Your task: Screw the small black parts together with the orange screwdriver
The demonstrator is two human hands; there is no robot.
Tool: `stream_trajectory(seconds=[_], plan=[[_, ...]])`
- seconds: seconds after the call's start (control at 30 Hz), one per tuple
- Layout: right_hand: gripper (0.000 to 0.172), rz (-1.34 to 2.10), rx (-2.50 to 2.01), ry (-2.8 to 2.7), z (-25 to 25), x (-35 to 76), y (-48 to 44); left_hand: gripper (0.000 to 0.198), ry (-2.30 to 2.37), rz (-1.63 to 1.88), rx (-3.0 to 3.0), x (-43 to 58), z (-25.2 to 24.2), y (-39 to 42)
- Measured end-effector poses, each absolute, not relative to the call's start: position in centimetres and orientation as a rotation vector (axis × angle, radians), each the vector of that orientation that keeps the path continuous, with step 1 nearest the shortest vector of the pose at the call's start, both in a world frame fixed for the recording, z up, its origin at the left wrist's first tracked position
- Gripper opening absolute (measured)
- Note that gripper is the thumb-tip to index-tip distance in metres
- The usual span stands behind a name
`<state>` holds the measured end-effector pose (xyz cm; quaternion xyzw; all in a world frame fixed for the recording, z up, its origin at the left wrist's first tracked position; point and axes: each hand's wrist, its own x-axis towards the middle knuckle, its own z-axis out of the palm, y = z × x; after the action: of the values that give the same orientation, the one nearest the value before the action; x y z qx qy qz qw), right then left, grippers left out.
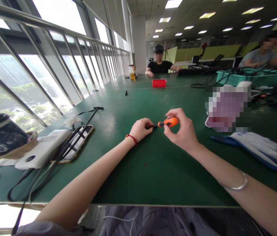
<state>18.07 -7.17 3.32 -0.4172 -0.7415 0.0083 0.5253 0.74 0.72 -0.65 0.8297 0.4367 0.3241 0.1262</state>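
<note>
Over the middle of the green table [128, 170], my left hand [140, 128] is closed, thumb and fingers pinching a small black part [148, 127] that they mostly cover. My right hand [181, 129] curls its thumb and fingers around the orange-and-black handle of a screwdriver [169, 122]. The screwdriver lies about level, its dark shaft pointing left to the black part at my left fingertips. Whether the tip sits in the part is too small to tell.
A phone [76, 144], black straps, a white box [44, 149] and a cup [3, 132] stand left. Gloves [258, 147] and a blurred pinkish item [228, 108] lie right. Further off are a red tray [159, 83], a teal basket [251, 77] and two people.
</note>
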Motion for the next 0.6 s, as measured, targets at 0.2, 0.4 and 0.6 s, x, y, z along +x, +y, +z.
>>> stream_trajectory(seconds=[0.2,0.4,0.6], plan=[[0.018,-0.007,-1.166,-1.82,3.63,17.76,-7.45,0.006,1.268,0.959,2.418,0.72,-0.61,0.69],[0.028,-0.042,-1.056,-1.753,3.57,17.75,-7.46,0.008,1.255,0.946,2.413,0.68,-0.67,0.81],[0.022,0.034,-1.18,-1.779,3.43,17.65,-7.4,0.007,1.266,0.95,2.413,0.69,-0.64,0.72]])
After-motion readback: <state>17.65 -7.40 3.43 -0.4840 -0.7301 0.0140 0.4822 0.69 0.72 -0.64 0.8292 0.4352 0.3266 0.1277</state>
